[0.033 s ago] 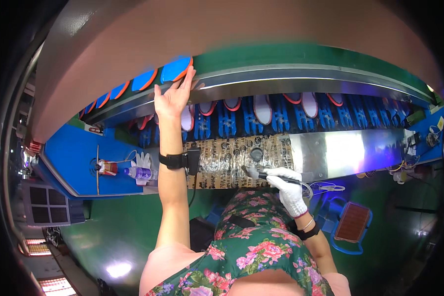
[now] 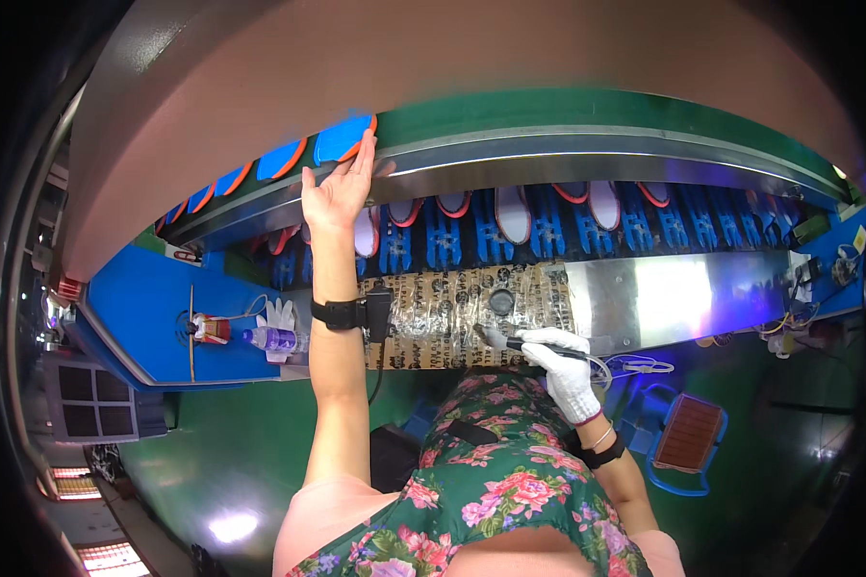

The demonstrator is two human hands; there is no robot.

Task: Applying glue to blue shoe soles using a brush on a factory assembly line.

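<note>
Right grip (image 2: pixel 561 363) closed around brush (image 2: pixel 496 338) (judged light, stiff-handled), over taped surface (image 2: pixel 423 308). Left grip (image 2: pixel 337 199) unclosed, fingers at edge of blue sole (image 2: pixel 341 141) on green strip (image 2: pixel 548 111); sole judged light, flexible, best held by its orange rim.

A purple bottle (image 2: pixel 273 338) lies against a glove (image 2: pixel 280 315).

The fingers (image 2: pixel 364 159) of the left hand (image 2: pixel 334 200) have drawn slightly together; the brush (image 2: pixel 494 337) has edged right.
</note>
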